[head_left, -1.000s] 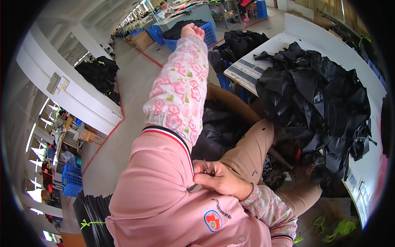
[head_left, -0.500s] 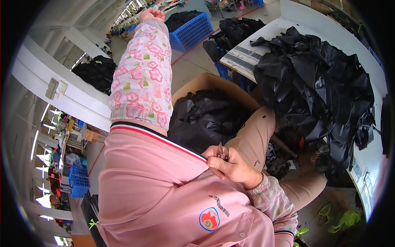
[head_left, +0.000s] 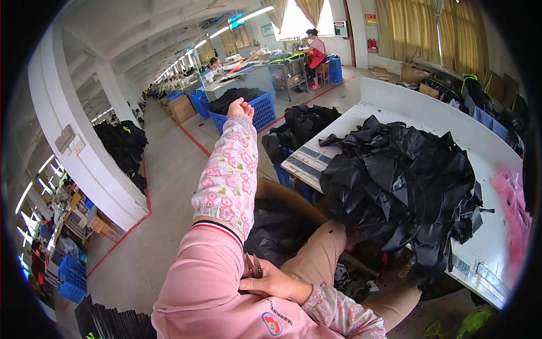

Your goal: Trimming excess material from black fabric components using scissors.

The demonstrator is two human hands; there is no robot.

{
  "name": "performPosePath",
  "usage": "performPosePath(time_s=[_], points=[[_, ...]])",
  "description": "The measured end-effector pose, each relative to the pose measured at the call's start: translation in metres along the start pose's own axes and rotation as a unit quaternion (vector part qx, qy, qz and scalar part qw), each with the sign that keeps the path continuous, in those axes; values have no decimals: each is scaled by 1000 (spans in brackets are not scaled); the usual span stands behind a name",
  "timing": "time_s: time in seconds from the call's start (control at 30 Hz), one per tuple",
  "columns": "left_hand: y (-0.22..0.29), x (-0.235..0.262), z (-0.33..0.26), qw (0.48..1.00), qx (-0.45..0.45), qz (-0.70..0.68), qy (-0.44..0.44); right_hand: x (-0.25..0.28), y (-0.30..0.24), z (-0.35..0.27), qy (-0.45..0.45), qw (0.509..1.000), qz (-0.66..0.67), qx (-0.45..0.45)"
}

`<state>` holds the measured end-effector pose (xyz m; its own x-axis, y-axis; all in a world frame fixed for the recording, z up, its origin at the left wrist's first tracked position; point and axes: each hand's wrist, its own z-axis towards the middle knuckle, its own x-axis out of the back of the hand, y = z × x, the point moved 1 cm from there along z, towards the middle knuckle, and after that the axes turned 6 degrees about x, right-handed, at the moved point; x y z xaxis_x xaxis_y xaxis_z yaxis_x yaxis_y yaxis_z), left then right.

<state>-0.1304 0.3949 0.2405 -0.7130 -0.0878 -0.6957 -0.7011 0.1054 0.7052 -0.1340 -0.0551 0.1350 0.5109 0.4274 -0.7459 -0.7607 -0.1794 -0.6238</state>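
Right hand (head_left: 278, 282) is gripping small dark snips (head_left: 257, 268) beside the pink left sleeve (head_left: 206, 257), fingers narrow around them. Blades are pointing up-frame, away from the body — long axis running steeply, leaning left. Black material (head_left: 278, 226) is sitting in a carton (head_left: 293, 202); a bigger heap (head_left: 395, 175) is lying loose on the table (head_left: 480, 217) — finished share, cannot tell. Left hand (head_left: 241, 110) is hanging out ahead, fingers curled, contents unseen.

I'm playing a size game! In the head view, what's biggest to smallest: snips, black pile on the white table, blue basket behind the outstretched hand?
1. Black pile
2. Blue basket, though it's farther away
3. Snips in the right hand, partly hidden
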Motion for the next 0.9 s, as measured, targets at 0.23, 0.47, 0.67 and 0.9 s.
performPosePath(time_s=[0.23, 0.47, 0.67, 0.9], points=[[3, -15, -1, 1000, -20, 3, -12, 36, 13, -6, -35, 999, -9, -17], [22, -15, -4, 999, -40, 14, 0, 42, 17, -18, 30, 995, -94, 30], [27, -10, -4, 999, -51, 12, -2, 37, 17, -22, -10, 994, -105, 41], [3, 1, 17, 994, -15, 63, -91, 47, 21, -23, -12, 988, -140, 58]])
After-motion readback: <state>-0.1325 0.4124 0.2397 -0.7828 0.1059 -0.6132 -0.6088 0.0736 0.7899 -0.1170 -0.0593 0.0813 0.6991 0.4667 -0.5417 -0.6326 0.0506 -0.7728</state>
